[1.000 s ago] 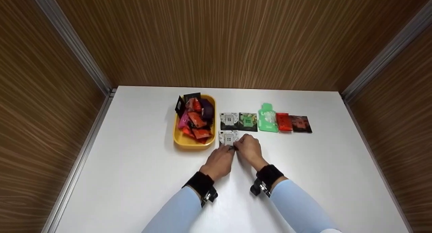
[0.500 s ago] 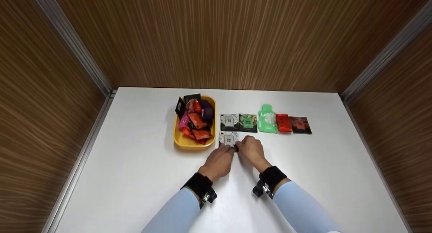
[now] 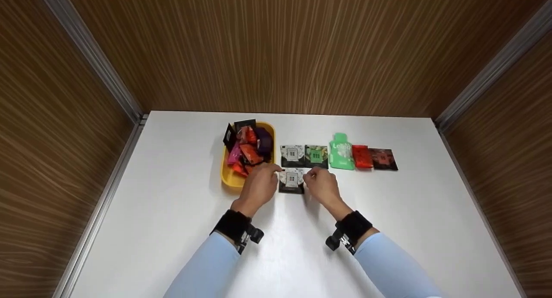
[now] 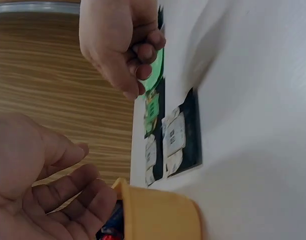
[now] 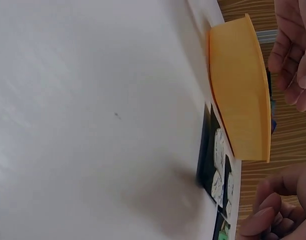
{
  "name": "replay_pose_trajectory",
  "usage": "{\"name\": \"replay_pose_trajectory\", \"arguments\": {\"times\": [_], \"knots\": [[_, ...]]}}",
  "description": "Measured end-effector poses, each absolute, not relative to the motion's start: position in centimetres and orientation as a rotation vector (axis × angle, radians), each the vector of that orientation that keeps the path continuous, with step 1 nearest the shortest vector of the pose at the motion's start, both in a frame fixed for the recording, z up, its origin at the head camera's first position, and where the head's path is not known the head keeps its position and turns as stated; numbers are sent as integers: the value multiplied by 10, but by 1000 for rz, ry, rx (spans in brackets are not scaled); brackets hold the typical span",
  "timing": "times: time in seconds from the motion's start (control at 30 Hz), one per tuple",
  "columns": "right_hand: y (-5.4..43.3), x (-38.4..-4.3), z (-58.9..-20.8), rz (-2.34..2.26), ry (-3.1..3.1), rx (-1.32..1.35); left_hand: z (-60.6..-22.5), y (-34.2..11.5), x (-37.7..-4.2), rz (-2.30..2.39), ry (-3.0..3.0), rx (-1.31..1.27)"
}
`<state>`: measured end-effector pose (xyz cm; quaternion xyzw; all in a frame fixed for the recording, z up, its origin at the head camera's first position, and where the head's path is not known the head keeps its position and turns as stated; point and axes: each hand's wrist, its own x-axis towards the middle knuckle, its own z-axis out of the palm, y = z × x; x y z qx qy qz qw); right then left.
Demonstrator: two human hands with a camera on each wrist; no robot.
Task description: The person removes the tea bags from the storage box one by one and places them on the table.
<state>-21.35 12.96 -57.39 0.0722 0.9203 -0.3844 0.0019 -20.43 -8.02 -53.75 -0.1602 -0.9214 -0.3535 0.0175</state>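
A black-and-white sachet (image 3: 291, 180) lies flat on the table in front of a row of packets, between my two hands. My left hand (image 3: 260, 183) hovers over the near right part of a yellow tray (image 3: 227, 180), fingers loosely bent with nothing in them. Heaped in the tray are red, purple, pink and black packets, partly covered by that hand in the head view. My right hand (image 3: 322, 186) is just right of the sachet, fingers loosely curled and holding nothing; in the left wrist view it hangs above the table.
Behind the sachet runs a row: another black-and-white sachet (image 3: 293, 156), a green-and-black sachet (image 3: 316, 156), a green pouch (image 3: 342, 155), a red packet (image 3: 362, 156) and a dark red sachet (image 3: 384, 159). Wood-grain panels (image 3: 276, 52) enclose the white table (image 3: 409, 229) at back and sides.
My left hand has left the front sachet and moved left and up to the tray. My right hand has let go of the sachet's edge and shifted slightly right. The sachet lies uncovered.
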Motion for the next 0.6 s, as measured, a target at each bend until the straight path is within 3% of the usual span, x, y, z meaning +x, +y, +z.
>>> {"name": "replay_pose_trajectory", "arguments": {"times": [0.33, 0.6], "knots": [[110, -217, -553, -1314, 2918, 57, -520, -114, -243, -1110, -2869, -186], [94, -222, -546, -1331, 2946, -1, -527, -122, -264, -970, -2893, -116]]}}
